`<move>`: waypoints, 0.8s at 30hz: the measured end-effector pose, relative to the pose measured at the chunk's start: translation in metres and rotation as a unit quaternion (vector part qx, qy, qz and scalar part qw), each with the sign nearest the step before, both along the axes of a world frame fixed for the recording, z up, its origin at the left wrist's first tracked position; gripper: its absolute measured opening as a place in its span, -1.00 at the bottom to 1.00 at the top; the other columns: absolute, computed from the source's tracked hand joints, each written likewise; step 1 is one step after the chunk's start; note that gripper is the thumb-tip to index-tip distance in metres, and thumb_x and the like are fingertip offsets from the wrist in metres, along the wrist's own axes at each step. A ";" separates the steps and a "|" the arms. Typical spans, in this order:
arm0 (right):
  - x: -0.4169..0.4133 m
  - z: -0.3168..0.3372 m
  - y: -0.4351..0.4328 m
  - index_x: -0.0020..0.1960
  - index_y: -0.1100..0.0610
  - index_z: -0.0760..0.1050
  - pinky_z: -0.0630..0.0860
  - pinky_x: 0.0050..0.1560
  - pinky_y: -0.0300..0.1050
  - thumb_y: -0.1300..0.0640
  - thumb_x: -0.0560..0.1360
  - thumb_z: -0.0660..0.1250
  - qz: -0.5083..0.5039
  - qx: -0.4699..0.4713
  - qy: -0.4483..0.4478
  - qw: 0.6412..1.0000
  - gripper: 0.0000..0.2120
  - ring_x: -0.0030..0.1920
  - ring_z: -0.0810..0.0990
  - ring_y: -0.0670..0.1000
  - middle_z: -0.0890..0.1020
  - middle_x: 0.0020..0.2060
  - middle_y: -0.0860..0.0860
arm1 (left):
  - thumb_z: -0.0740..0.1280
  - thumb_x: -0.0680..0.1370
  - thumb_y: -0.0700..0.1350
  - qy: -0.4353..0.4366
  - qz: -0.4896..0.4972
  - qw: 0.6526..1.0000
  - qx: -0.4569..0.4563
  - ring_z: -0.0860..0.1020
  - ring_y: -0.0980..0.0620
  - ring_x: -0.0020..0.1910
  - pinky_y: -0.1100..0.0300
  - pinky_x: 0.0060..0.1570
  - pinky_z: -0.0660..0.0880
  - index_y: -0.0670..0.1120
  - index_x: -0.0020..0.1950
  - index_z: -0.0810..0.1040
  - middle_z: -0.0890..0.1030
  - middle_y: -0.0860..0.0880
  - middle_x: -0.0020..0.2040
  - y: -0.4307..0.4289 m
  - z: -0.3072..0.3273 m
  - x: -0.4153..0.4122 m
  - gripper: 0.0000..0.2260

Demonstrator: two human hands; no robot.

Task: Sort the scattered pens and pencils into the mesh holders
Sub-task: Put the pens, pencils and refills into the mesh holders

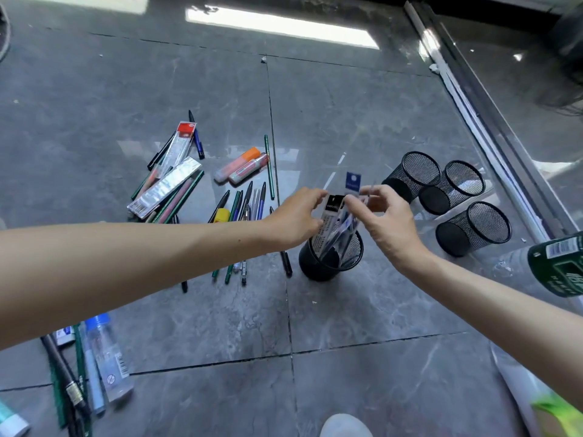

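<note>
Both hands met over an upright mesh holder (331, 260) on the grey tiled floor (362, 310): left hand (296, 217) pinched a black-topped pen packet (331, 216), right hand (386, 216) gripped a blue-topped packet (352, 184), both packets standing in that holder. Left of the hands lay scattered pens and pencils (246, 203), highlighters (243, 167) and flat packets (164, 187) beyond. Right of the hands, three empty mesh holders (448, 190) lay tipped over.

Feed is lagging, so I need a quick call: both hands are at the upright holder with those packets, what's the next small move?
Probably let go: the packets already stand inside the upright holder, pinched by the left hand and right hand. Then reach for the loose pens.
</note>
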State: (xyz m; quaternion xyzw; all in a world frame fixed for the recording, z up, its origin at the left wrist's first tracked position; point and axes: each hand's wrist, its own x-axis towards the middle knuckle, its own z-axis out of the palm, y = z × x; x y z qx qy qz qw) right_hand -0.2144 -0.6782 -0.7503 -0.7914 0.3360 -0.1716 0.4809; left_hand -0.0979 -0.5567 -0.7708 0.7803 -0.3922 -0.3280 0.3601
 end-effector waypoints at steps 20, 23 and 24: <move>-0.023 -0.013 0.010 0.01 0.15 0.46 0.21 0.14 -0.19 0.39 0.18 0.25 0.169 -0.285 0.098 0.938 -0.59 0.14 0.28 0.05 0.33 0.14 0.10 | 0.40 0.45 -0.20 0.065 -0.062 0.991 0.097 0.49 -0.10 0.04 0.12 -0.08 0.50 0.06 0.48 0.08 0.26 -0.07 0.27 0.008 -0.009 -0.002 -0.29; -0.036 -0.028 0.019 0.05 0.08 0.47 0.18 0.12 -0.08 0.12 0.25 0.41 0.311 -0.347 0.169 0.869 -0.63 0.19 0.26 0.09 0.31 0.20 0.11 | 0.42 0.48 -0.06 0.081 -0.040 0.992 0.083 0.45 -0.11 0.13 0.14 0.00 0.43 0.00 0.49 0.12 0.32 -0.15 0.31 0.008 -0.012 -0.006 -0.32; -0.036 -0.032 0.022 0.05 0.07 0.47 0.20 0.12 -0.04 0.02 0.28 0.46 0.326 -0.351 0.180 0.859 -0.61 0.19 0.26 0.09 0.31 0.20 0.11 | 0.41 0.48 -0.06 0.093 -0.030 0.992 0.079 0.47 -0.08 0.11 0.18 -0.04 0.45 -0.02 0.49 0.12 0.35 -0.15 0.30 0.008 -0.013 -0.006 -0.33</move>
